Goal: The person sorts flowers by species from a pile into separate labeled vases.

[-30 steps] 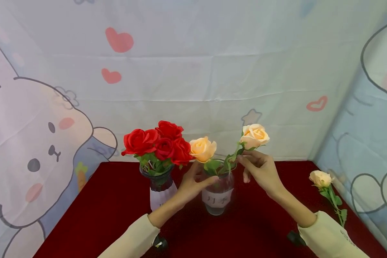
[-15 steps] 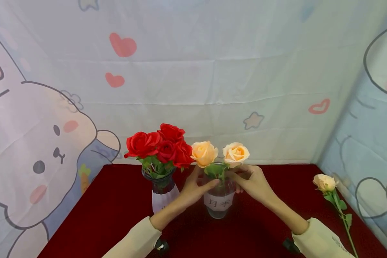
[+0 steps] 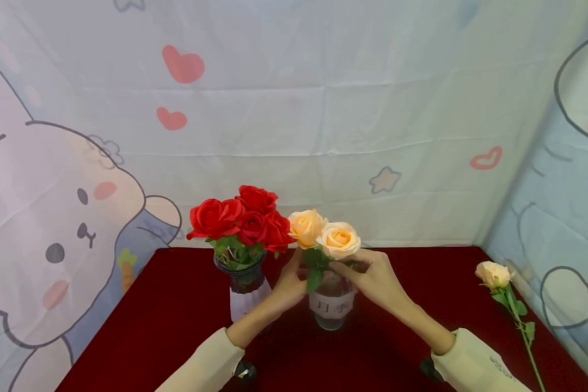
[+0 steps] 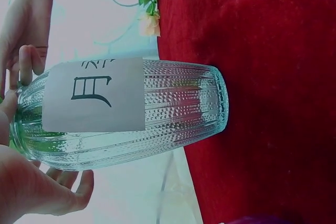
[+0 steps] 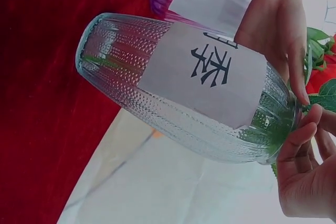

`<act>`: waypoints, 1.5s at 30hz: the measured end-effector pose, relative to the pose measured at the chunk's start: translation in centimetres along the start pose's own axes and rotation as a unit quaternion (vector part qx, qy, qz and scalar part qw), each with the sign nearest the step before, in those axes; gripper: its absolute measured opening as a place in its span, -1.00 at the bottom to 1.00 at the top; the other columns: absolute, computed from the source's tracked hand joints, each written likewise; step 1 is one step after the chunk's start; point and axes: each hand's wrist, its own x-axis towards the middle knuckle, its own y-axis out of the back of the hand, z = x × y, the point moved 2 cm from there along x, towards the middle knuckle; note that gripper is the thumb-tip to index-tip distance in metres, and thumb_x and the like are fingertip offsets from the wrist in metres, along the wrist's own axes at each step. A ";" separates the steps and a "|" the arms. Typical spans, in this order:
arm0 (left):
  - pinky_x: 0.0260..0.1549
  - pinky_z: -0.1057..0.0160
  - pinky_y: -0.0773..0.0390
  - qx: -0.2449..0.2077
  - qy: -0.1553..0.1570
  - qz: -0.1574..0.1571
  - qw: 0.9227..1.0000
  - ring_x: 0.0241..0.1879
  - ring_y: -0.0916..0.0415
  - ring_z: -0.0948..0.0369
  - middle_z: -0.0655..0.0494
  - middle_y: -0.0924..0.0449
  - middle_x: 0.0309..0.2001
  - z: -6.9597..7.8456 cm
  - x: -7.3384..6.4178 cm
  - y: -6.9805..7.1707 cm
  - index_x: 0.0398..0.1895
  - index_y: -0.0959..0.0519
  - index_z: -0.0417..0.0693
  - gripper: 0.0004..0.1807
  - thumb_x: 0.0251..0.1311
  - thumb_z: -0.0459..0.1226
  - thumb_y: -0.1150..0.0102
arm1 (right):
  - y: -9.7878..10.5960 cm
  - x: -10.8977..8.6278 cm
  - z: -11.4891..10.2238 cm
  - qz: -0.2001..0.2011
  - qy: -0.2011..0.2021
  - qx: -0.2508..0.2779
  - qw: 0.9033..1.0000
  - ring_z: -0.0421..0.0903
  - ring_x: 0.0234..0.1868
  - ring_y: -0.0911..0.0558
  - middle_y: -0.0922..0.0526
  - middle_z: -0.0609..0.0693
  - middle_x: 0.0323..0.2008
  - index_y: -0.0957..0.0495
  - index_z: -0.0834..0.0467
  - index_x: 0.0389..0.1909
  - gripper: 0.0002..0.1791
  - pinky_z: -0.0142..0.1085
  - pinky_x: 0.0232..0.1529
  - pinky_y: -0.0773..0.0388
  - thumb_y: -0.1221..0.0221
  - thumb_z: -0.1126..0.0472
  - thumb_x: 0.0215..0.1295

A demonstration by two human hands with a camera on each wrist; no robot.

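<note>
A clear ribbed glass vase [image 3: 329, 322] with a white paper label [image 4: 94, 95] stands upright in the middle. My left hand [image 3: 290, 283] holds it around the neck from the left, thumb near the rim. Over the mouth, my right hand [image 3: 374, 277] pinches the stem of a peach rose [image 3: 340, 240] between thumb and forefinger. In the right wrist view the right hand's fingers [image 5: 299, 148] curl right at the rim, and green stems show through the glass. A second peach rose [image 3: 305, 226] leans out of the vase, behind and left of the held one.
Close on the left stands a purple glass vase [image 3: 242, 282] with several red roses [image 3: 215, 218] and a white label. One more peach rose [image 3: 493, 274] lies at the right edge of the dark red cloth [image 3: 176, 316]. A printed curtain [image 3: 323, 120] hangs behind.
My right hand has brought its peach rose left and down, from beside the vase to over its mouth, close against the other peach rose. The left hand has stayed on the vase.
</note>
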 end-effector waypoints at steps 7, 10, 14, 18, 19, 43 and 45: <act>0.14 0.00 -0.57 -0.003 -0.013 -0.008 1.000 0.27 -0.47 -0.04 -0.04 -0.40 0.41 -0.1 0.4 -0.3 0.63 -0.03 0.32 -0.05 0.28 -0.03 -0.37 | 0.7 -0.7 -0.1 0.003 0.045 -0.022 0.999 -0.23 -0.59 -0.55 -0.78 0.05 -0.16 -0.76 0.13 -0.05 -0.77 -0.37 -0.55 -0.55 -0.38 0.30 0.28; 0.06 0.02 -0.62 0.002 -0.007 -0.004 1.000 0.22 -0.52 -0.09 -0.12 -0.45 0.35 -0.2 0.2 -0.3 0.62 -0.05 0.27 -0.05 0.26 -0.01 -0.38 | 1.3 -1.6 0.0 0.004 0.067 -0.023 0.997 -0.27 -0.52 -0.56 -0.74 0.06 -0.09 -0.75 0.14 -0.02 -0.75 -0.38 -0.50 -0.57 -0.35 0.35 0.29; 0.01 0.03 -0.64 0.004 0.000 0.003 1.000 0.19 -0.55 -0.12 -0.16 -0.47 0.32 -0.2 0.0 -0.2 0.62 -0.06 0.25 -0.03 0.23 0.03 -0.40 | 3.0 -3.1 0.3 0.018 0.081 -0.024 0.996 -0.18 -0.53 -0.62 -0.68 0.09 -0.07 -0.73 0.17 -0.02 -0.75 -0.36 -0.53 -0.58 -0.30 0.42 0.32; 0.03 0.02 -0.63 -0.002 0.005 0.006 1.000 0.22 -0.52 -0.11 -0.11 -0.46 0.32 -0.1 -0.2 0.2 0.61 -0.07 0.32 -0.05 0.23 0.02 -0.40 | 6.0 -4.4 1.7 0.040 0.030 -0.054 0.997 -0.17 -0.56 -0.62 -0.69 -0.06 -0.23 -0.72 0.12 -0.05 -0.81 -0.34 -0.57 -0.55 -0.24 0.36 0.40; 0.03 0.01 -0.63 -0.003 0.006 0.007 1.000 0.23 -0.52 -0.10 -0.10 -0.46 0.32 -0.1 -0.2 0.3 0.60 -0.07 0.34 -0.06 0.24 0.01 -0.40 | 6.9 -4.7 2.4 0.043 0.008 -0.066 0.997 -0.17 -0.57 -0.62 -0.69 -0.13 -0.30 -0.73 0.12 -0.05 -0.83 -0.33 -0.57 -0.55 -0.24 0.32 0.42; 0.13 -0.05 -0.58 0.007 -0.023 -0.014 1.000 0.29 -0.47 -0.09 -0.12 -0.47 0.31 -0.2 0.0 0.0 0.62 -0.04 0.24 -0.03 0.25 0.03 -0.37 | 23.2 -13.3 15.4 0.015 -0.328 -0.223 0.918 -0.25 -0.59 -0.61 -0.75 -0.01 -0.49 -0.45 0.60 0.15 -0.43 -0.33 -0.55 -0.58 -0.02 0.07 0.58; 0.15 -0.06 -0.57 0.004 -0.024 -0.012 1.000 0.29 -0.46 -0.08 -0.10 -0.48 0.31 0.0 0.1 0.2 0.63 -0.02 0.25 -0.02 0.25 0.02 -0.38 | 23.9 -13.4 15.8 0.007 -0.331 -0.243 0.912 -0.21 -0.61 -0.59 -0.73 -0.01 -0.52 -0.47 0.60 0.12 -0.40 -0.32 -0.57 -0.55 0.02 0.03 0.60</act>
